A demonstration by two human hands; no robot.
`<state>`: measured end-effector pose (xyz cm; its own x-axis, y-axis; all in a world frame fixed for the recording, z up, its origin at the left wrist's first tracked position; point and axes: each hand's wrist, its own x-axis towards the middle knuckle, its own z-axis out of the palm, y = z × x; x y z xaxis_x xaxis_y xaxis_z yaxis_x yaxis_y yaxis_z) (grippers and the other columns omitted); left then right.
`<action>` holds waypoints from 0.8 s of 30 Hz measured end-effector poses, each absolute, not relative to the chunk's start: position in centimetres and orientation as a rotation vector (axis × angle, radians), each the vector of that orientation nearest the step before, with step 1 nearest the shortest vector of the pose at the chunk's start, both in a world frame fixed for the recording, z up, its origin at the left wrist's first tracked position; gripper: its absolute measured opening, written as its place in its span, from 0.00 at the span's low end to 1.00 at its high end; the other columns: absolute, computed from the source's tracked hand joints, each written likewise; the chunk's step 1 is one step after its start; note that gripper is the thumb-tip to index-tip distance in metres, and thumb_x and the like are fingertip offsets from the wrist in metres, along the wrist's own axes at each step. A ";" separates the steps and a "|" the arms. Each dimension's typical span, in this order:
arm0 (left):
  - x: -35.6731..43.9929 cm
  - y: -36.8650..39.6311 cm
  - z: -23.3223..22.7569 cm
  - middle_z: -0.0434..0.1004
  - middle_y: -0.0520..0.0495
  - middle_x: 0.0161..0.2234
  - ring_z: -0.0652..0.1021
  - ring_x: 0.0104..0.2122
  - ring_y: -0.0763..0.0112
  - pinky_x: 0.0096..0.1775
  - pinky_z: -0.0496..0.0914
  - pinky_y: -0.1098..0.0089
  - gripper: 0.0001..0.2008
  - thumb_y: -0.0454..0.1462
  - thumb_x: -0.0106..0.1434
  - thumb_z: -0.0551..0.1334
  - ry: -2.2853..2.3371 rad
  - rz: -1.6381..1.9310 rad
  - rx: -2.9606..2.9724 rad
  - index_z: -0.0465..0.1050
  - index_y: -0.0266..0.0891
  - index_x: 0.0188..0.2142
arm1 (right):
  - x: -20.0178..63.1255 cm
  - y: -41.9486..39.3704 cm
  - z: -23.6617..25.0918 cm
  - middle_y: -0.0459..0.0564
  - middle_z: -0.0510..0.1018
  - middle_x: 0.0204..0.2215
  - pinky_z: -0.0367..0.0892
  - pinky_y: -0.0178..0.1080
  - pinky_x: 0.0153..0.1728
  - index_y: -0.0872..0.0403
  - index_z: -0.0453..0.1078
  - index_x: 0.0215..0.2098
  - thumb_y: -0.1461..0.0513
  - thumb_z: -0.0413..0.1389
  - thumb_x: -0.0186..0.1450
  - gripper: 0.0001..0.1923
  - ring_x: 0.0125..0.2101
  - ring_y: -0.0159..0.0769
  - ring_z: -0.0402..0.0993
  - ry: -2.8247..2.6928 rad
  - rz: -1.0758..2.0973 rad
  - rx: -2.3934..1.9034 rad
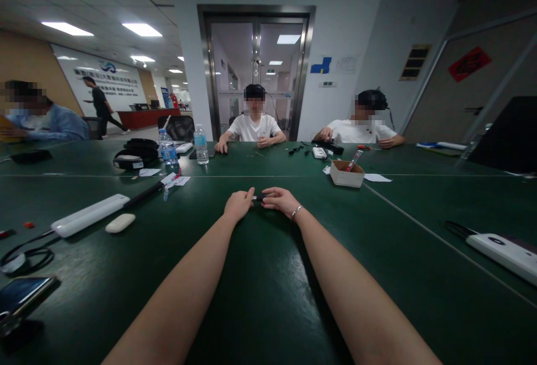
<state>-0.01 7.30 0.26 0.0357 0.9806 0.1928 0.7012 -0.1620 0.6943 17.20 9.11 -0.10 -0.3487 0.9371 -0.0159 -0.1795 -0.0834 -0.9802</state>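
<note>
Both of my hands close their grip on one small dark object (259, 197), held between them just above the green worktop (268, 275), out in front of me at the middle. What the object is I cannot tell; it is too small.

From the left: a phone (20, 293) lies at the near edge, with a looped black cable (25, 254) beyond it. Next come a long white device (90, 214) and a small white oval piece (120, 223) just beside it. My left hand (238, 205) pinches the object's left end, fingers curled. My right hand (280, 199), a bracelet (296, 212) at its wrist, pinches the right end. Farther right stands a small cardboard box (346, 174), and another white device (503, 250) lies near the right edge.
</note>
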 end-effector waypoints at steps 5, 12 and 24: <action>-0.1 7.6 0.0 0.73 0.47 0.21 0.72 0.22 0.68 0.28 0.60 0.70 0.31 0.56 0.59 0.41 1.725 0.917 1.932 0.69 0.39 0.19 | 17.2 8.8 0.2 0.50 0.76 0.24 0.75 0.31 0.29 0.62 0.68 0.37 0.75 0.56 0.57 0.10 0.24 0.32 0.76 -1.260 1.582 -0.909; -0.2 7.7 -0.2 0.73 0.47 0.21 0.72 0.22 0.68 0.28 0.60 0.70 0.31 0.55 0.60 0.39 1.729 0.902 1.963 0.70 0.39 0.20 | 17.1 8.5 0.5 0.51 0.76 0.21 0.74 0.29 0.27 0.63 0.67 0.37 0.73 0.54 0.60 0.06 0.23 0.32 0.76 -1.249 1.580 -0.957; -0.2 7.4 -0.1 0.73 0.49 0.26 0.72 0.25 0.70 0.28 0.61 0.71 0.26 0.55 0.60 0.42 1.612 0.893 1.944 0.69 0.40 0.27 | 17.0 9.0 0.2 0.51 0.74 0.18 0.74 0.29 0.25 0.64 0.66 0.34 0.70 0.56 0.61 0.03 0.22 0.33 0.76 -1.201 1.569 -1.015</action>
